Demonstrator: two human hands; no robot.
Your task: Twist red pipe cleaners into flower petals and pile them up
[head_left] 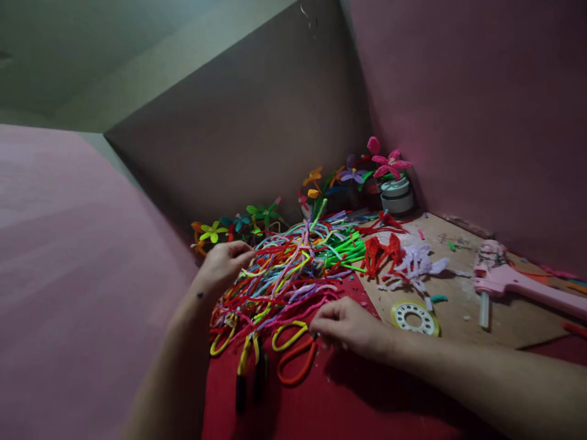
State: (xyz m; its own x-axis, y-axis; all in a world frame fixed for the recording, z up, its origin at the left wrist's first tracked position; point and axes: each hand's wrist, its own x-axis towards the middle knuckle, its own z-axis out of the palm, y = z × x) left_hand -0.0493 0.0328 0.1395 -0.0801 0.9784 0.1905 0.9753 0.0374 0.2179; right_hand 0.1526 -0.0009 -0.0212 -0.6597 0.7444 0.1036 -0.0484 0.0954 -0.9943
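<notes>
A tangled heap of colourful pipe cleaners [293, 256] covers the middle of the red table surface [293, 415]. My left hand [224, 263] is at the heap's left edge, its fingers curled together; whatever they may hold is too small to make out. Below the heap, my right hand [343, 324] has its fingers pressed together beside a loop of yellow pipe cleaner [290, 336] and the red-orange loop [298, 363]. What lies between those fingertips is unclear. Pliers with yellow and black handles [243, 366] lie between the hands, near the front of the heap.
Pipe-cleaner flowers [389, 164] stand along the back near a round white container [397, 194]. On the brown board [458, 305] at right are red bent pieces [383, 253], pale lilac pieces [417, 263], a tape roll [415, 318] and a pink glue gun [518, 281]. Walls rise on both sides.
</notes>
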